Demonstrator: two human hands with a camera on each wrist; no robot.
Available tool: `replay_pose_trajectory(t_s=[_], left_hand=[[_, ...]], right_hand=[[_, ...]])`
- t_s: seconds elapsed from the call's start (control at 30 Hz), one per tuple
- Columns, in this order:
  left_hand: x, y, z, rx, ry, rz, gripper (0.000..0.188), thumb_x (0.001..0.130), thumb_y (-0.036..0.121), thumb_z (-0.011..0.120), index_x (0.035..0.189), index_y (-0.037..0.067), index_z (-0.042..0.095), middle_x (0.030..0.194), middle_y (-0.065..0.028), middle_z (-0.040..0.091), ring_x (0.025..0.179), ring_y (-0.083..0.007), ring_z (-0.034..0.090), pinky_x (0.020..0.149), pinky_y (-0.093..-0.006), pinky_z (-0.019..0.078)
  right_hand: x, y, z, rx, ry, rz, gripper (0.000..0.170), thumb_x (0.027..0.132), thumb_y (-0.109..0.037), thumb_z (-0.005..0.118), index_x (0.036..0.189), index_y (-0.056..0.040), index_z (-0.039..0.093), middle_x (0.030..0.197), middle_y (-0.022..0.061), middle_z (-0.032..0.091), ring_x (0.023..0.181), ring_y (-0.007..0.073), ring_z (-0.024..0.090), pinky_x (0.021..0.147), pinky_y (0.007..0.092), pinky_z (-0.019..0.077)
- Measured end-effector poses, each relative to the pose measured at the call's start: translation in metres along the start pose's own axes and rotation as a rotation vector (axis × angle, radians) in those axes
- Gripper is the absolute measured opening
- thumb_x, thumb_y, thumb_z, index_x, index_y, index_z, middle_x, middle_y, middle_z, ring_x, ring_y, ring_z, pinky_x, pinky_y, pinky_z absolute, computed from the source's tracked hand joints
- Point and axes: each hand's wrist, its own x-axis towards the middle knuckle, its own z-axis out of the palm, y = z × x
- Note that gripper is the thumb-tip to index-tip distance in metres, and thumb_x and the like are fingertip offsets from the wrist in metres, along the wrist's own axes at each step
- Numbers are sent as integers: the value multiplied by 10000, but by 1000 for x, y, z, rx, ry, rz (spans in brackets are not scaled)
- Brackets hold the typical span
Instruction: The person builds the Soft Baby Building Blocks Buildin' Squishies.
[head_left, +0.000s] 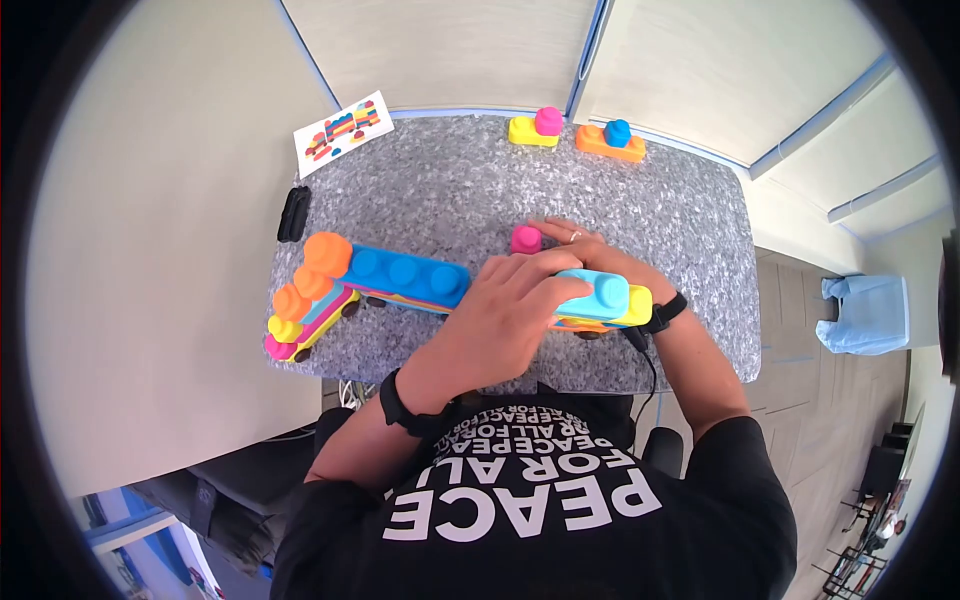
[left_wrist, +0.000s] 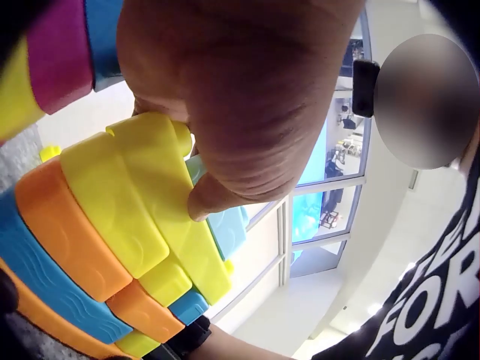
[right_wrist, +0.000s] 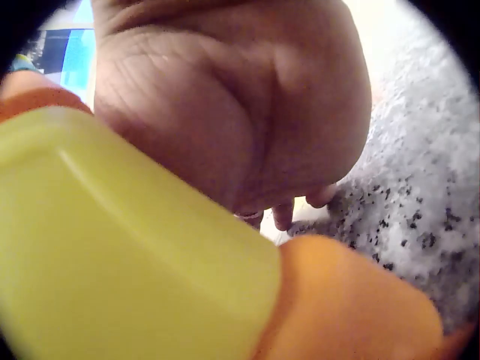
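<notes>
In the head view my left hand (head_left: 505,315) reaches over a stack of toy building blocks and grips its top light blue block (head_left: 605,295). The left wrist view shows its thumb (left_wrist: 206,202) against a yellow block (left_wrist: 165,195), with orange and blue blocks in layers below. Behind the stack, my right hand (head_left: 590,255) lies with its fingers stretched out past a pink block (head_left: 526,239). In the right wrist view that palm (right_wrist: 247,112) is beside a large yellow block (right_wrist: 127,240) and an orange block (right_wrist: 345,300). The stack hides part of this hand.
Left of the hands are joined train cars with a long blue block (head_left: 405,270) and orange blocks (head_left: 325,255). At the back stand a yellow-and-pink pair (head_left: 533,130) and an orange-and-blue pair (head_left: 610,142). A picture card (head_left: 343,133) and a black case (head_left: 293,214) lie far left.
</notes>
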Motion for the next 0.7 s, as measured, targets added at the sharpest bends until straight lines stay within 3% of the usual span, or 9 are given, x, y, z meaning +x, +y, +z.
replay_pose_trajectory(t_s=[0.1,0.17,0.27,0.37,0.43,0.53,0.63,0.7], left_hand=[[-1,-1,0,3,-6,-6,494,998,44,760,1467,137,635,1562,-152,660,1381,-427,648,1145,-561,487],[0,1,-1,-4,-8,-8,490,1002,73,780,1466,138,636,1561,-153,660,1376,-425,652,1143,-557,487],[2,4,-2,-3,-13,-19,507,1003,123,813,1479,134,636,1557,-152,664,1371,-421,656,1142,-551,489],[1,2,0,29,-16,-44,576,998,150,836,1532,115,624,1538,-157,681,1380,-418,658,1150,-546,489],[4,5,0,19,-15,-78,625,997,141,839,1577,96,609,1524,-166,692,1389,-420,657,1161,-545,487],[4,3,5,-13,9,-118,690,995,133,842,1628,73,575,1511,-181,701,1401,-427,653,1180,-544,482],[8,8,9,16,5,-131,702,990,100,840,1634,63,562,1519,-200,692,1395,-439,650,1189,-547,479],[10,10,11,43,-12,-120,725,978,84,846,1639,49,551,1517,-209,689,1390,-443,648,1188,-549,480]], right_hand=[[3,14,-2,176,18,-43,375,942,-66,922,1300,-120,823,1656,158,601,1553,341,585,1261,486,517],[0,37,-3,360,152,-35,294,939,-46,926,1217,-100,848,1599,149,650,1504,326,640,1233,475,548],[-11,91,-1,560,415,-28,246,964,29,903,1121,-83,750,1467,111,689,1377,261,697,1148,435,606],[-38,129,-1,489,609,23,343,980,24,907,1185,-91,658,1420,112,698,1318,233,705,1129,420,615],[-58,123,4,603,635,-35,500,1040,20,833,1467,-79,592,1378,125,702,1297,250,715,1085,439,641],[-85,48,4,690,748,-36,609,1109,-18,725,1680,-42,514,1389,143,698,1243,288,746,1038,470,662],[-113,22,8,641,875,-156,597,1113,-41,702,1681,-12,520,1414,167,694,1209,298,760,1046,475,649],[-124,4,10,476,889,-252,549,1081,-47,715,1611,22,590,1463,193,671,1305,314,715,1125,469,592]])
